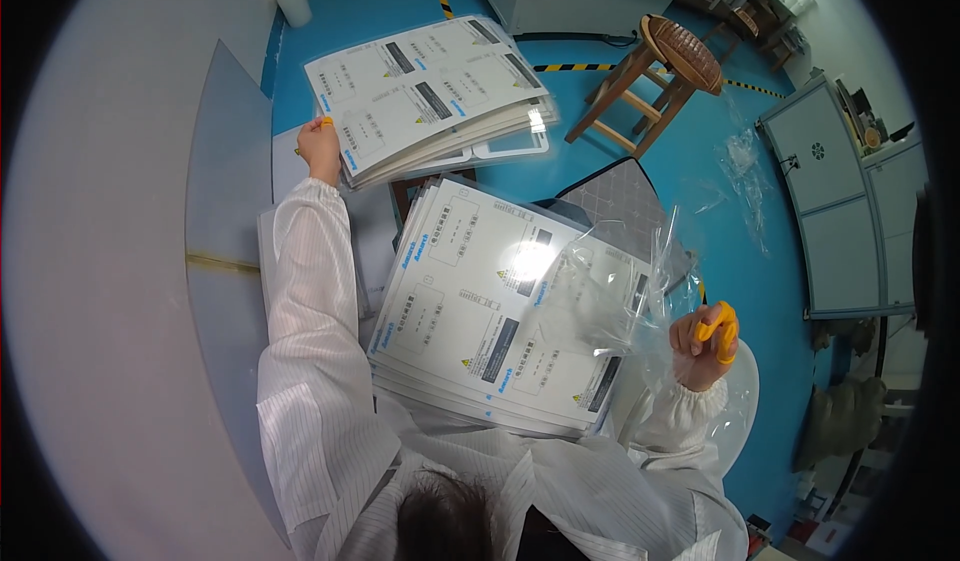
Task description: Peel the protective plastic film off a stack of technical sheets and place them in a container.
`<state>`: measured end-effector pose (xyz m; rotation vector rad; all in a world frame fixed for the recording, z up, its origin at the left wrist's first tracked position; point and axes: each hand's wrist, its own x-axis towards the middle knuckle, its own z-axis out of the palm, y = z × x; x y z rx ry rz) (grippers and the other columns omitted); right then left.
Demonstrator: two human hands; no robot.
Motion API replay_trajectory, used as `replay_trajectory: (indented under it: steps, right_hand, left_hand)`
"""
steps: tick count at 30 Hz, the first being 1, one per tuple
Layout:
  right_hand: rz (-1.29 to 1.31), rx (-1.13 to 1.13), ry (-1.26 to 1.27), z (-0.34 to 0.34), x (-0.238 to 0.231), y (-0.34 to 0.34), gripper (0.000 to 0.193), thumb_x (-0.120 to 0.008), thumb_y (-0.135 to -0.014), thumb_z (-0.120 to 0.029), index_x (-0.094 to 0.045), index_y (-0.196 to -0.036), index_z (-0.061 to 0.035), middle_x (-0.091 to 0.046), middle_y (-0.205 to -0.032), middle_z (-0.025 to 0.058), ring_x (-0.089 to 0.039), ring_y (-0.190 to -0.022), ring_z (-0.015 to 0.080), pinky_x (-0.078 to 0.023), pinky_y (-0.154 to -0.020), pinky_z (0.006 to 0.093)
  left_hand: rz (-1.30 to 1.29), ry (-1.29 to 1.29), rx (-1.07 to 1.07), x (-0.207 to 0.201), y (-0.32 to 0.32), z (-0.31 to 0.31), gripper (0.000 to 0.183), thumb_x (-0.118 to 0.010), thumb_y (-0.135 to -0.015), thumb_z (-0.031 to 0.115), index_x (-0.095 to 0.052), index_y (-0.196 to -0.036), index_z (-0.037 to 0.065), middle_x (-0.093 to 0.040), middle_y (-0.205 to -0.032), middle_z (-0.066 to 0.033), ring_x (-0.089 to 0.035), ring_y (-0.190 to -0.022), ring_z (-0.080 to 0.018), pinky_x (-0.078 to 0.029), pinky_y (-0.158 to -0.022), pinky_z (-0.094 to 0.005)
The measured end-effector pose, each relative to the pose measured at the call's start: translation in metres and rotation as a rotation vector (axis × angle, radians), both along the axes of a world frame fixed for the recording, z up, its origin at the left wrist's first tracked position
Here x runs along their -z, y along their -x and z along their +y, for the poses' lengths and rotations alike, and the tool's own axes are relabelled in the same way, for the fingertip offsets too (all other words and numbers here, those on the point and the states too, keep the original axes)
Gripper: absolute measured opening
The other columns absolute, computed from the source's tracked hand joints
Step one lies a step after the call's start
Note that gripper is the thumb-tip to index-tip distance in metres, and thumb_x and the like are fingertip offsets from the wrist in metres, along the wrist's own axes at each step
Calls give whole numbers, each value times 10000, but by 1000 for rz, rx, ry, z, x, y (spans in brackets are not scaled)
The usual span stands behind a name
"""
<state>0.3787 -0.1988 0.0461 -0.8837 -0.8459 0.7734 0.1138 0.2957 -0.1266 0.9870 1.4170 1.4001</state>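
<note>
My left hand (320, 151), with an orange finger cot, is closed on the left edge of the far stack of white printed sheets (400, 111). Thumb and finger meet at the top sheet's edge. A second stack of printed sheets (450, 301) lies nearer, across my lap, its edges slightly fanned. At the right, my right hand (700, 349) is curled, with orange finger cots on its fingers. Crumpled clear plastic film (600, 306) stretches from that hand over the right part of the near stack, with glare on it.
A wooden stool (650, 86) stands on the blue floor beyond the stacks. A quilted grey seat (625, 206) shows behind the near stack. More clear film (742, 166) lies on the floor at the right, before grey cabinets (830, 201). A grey panel (225, 181) leans at the left wall.
</note>
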Motion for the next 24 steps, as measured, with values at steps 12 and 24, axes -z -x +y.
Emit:
replay_trajectory:
  steps: [12,24]
  right_hand:
    - [50,-7,3,2,-3,8,406,-548,-835,-475,-465,-841,-78,-381,-507,-28,-268,-354,49,-207,-364,211]
    - [108,-290,155,48,21,86,465,-619,-793,-459,-561,-799,3,-462,-544,17,-344,-393,67,-269,-378,231]
  left_hand:
    - [807,-92,9,-10,16,-8,238,-646,-728,159,-654,-939,49,-654,-847,-121,-626,-774,-272,-482,-713,-355]
    - [353,206,1013,-76,76,-137,274,-484,-795,5,-592,-1046,-20,-603,-791,-47,-546,-671,-91,-460,-635,-213]
